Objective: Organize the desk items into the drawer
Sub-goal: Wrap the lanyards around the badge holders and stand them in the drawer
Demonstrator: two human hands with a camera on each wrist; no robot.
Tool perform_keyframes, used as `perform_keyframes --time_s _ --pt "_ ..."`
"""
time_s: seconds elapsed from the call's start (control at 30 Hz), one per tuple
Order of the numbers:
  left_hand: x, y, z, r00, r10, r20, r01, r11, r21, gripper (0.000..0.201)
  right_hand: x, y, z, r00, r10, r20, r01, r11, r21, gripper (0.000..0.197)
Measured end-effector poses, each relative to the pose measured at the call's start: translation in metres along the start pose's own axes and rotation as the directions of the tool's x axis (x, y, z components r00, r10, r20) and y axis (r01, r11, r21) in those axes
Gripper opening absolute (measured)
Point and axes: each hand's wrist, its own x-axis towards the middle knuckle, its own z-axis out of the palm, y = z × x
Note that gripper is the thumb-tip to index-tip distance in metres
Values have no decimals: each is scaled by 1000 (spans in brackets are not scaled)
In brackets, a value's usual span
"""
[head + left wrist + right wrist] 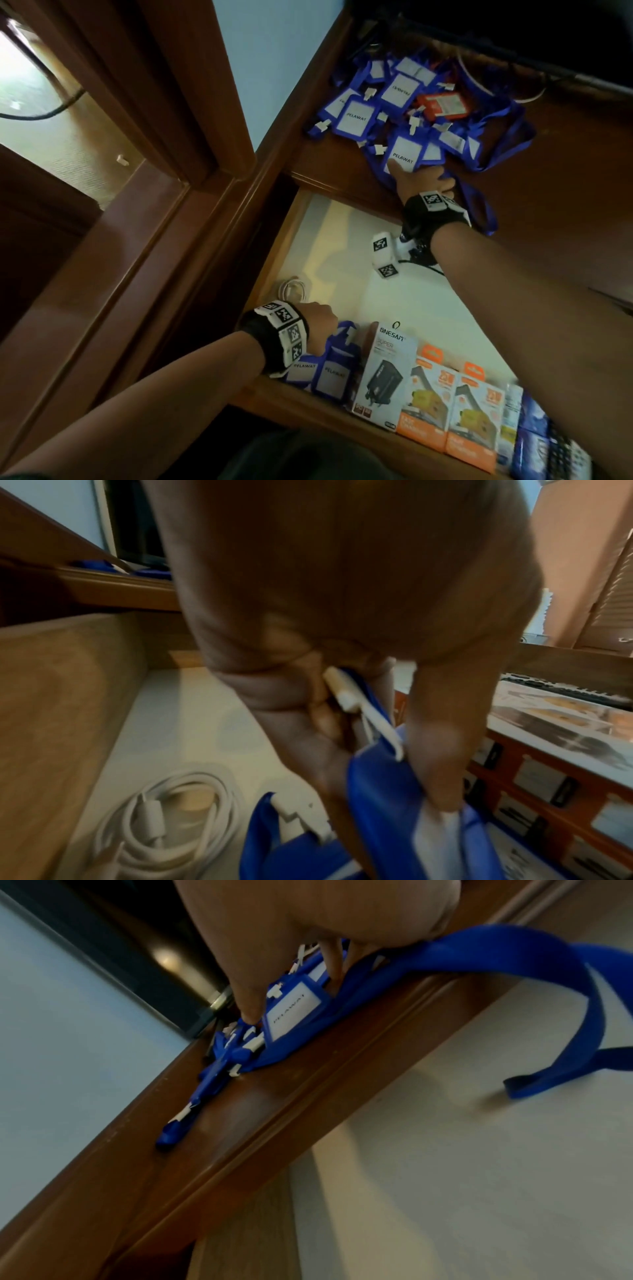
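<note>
So from where I'm standing, the left hand (349,669) is down in the open drawer (428,308), fingers curled round a blue badge holder (404,799) by its top and white clip, setting it next to another badge holder (305,370) standing at the front. The right hand (423,183) is up on the desk (565,154), thumb and fingers closing on a PELAWAT badge (402,156) at the near edge of the badge pile (411,99), with its blue lanyard (514,945) looping off over the drawer.

If it were me, I'd lift that one straight up and slowly, since the lanyards look tangled and would probably drag the neighbours off the edge. Gather the strap before dropping it in, and stand the badges in a row beside the charger boxes (424,387) so the white cable (164,831) coiled in the corner doesn't get buried.

Hard to tell: whether the right hand really has the badge clamped or is just pressing on it; both views are blurry there. The orange-red card (442,104) in the pile is unreadable. The back of the desk is dark, and the boxes at the right end of the row are cut off, so I can't say what those are
</note>
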Motion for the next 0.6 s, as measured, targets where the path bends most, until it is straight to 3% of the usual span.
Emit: perform_keyframes --time_s 0.1,0.23,0.47,0.6 --pt "4 -1 3 999 6 -32 -5 1000 22 37 7 3 5 1000 -8 -7 7 998 -61 92" --pt "10 -7 13 998 -16 -57 17 1000 20 23 15 8 6 1000 -20 20 22 993 -112 88" --pt "19 -19 27 985 -91 -148 92 996 2 27 25 15 -10 993 4 120 1 999 -39 96" --pt "21 -21 24 968 -125 -220 95 985 -140 43 18 30 -15 984 -109 139 94 989 111 67"
